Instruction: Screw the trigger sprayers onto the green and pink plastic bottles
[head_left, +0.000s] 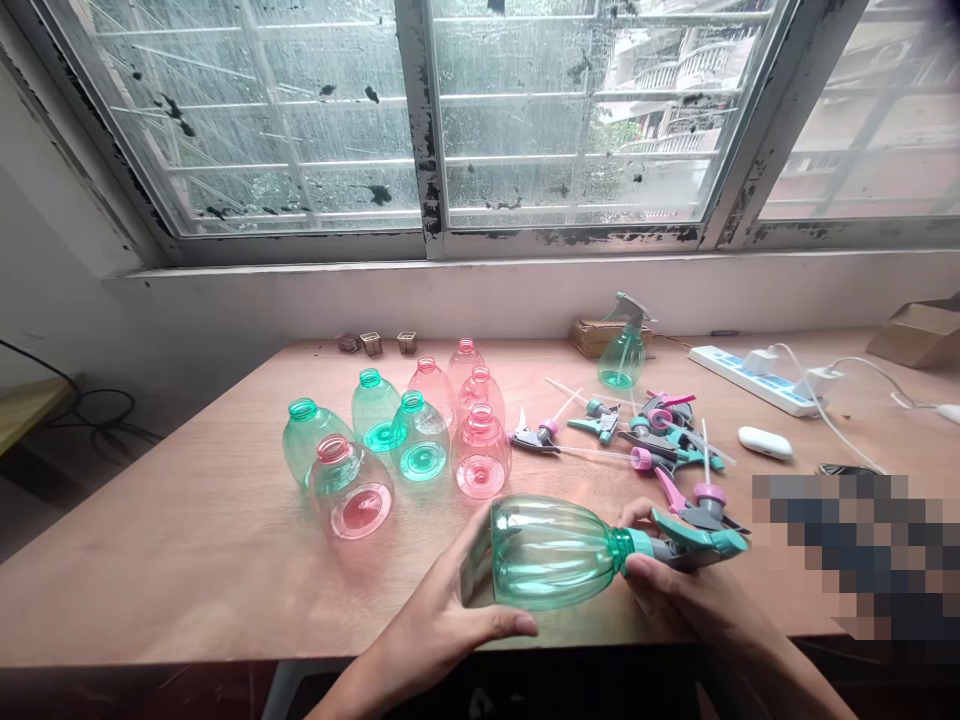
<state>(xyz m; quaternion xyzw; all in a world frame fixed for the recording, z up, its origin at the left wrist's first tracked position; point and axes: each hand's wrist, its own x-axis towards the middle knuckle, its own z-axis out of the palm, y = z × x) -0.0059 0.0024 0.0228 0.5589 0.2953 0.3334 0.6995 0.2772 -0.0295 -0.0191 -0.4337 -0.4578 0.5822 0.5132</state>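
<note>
A clear green spray bottle (555, 553) lies sideways in the air above the table's front edge, its base to the left. My left hand (469, 600) cups the base end, thumb below it. At the neck, my right hand (667, 580) grips the teal collar with thumb and fingers. A grey and teal trigger spray head (694, 545) sits on that neck and points right. Behind the bottle stand three open green bottles (421, 445) and several open pink bottles (480, 465). Loose trigger spray heads (660, 435), grey with pink or teal, lie in a pile behind my right hand.
A green bottle with its sprayer (621, 355) stands by a cardboard box (592, 338) near the wall. To the right are a power strip (754, 380) with plugs and cables, a white oval case (765, 443) and another box (919, 335). Small square pots (371, 344) sit back left.
</note>
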